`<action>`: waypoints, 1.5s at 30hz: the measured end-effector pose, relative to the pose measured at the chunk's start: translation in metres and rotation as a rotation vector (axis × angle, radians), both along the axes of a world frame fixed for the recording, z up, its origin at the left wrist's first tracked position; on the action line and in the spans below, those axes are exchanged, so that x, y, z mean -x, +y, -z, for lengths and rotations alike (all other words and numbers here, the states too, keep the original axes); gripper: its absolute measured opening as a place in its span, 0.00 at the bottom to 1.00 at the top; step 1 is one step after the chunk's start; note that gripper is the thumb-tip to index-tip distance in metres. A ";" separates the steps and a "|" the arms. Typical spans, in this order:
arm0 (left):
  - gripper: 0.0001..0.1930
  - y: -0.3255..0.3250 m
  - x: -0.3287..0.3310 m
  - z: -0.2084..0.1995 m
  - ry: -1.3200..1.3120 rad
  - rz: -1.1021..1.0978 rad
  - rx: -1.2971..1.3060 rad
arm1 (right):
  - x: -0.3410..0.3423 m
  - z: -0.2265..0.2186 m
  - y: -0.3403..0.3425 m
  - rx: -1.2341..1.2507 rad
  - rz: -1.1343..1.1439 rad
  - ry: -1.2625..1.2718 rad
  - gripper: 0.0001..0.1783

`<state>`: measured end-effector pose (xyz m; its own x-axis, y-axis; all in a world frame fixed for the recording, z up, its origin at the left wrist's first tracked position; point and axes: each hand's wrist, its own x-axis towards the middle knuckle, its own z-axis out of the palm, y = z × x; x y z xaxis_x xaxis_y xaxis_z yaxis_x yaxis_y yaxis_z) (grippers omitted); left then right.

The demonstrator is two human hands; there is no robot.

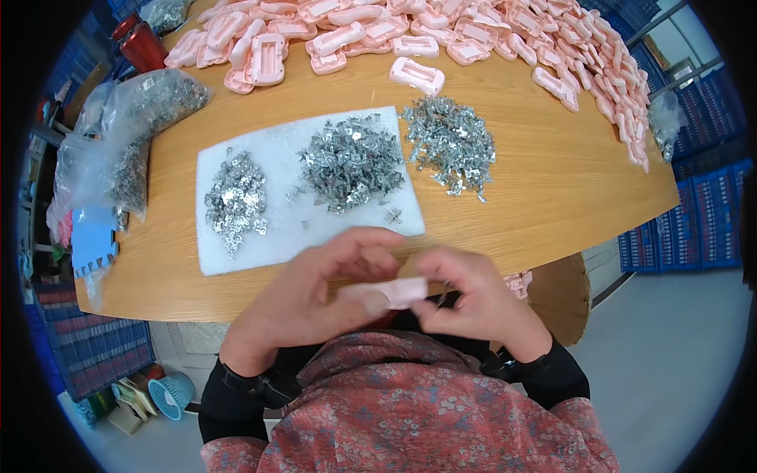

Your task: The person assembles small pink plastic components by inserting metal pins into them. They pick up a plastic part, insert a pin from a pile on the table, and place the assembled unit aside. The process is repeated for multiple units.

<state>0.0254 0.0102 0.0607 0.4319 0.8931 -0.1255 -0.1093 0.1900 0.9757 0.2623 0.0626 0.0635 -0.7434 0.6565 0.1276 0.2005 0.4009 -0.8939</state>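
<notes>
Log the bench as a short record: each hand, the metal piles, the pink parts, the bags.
Left hand: the left hand holds a pale pink plastic piece, blurred
Right hand: the right hand is at the piece's right end; grip too blurred to confirm
On white rectangular foam mat: left silvery metal pile and larger middle silvery metal pile
Right of mat: third silvery metal pile, on the brown wooden table
Far side: many pink plastic casings
Left side: clear plastic bags holding metal parts
</notes>
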 end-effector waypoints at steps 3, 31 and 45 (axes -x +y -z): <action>0.33 -0.001 0.001 0.013 0.117 0.236 -0.066 | 0.013 -0.010 -0.006 0.091 -0.003 -0.037 0.14; 0.23 0.028 -0.027 0.021 0.222 -0.537 -0.126 | 0.028 0.023 0.045 0.399 0.270 0.078 0.10; 0.21 0.043 -0.027 0.015 0.688 -0.632 -0.345 | 0.019 0.032 0.052 0.169 0.315 -0.040 0.12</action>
<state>0.0523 0.0533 0.0458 -0.2047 0.9688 0.1400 0.5176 -0.0142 0.8555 0.2429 0.1145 0.0311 -0.5037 0.8634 -0.0275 0.3272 0.1612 -0.9311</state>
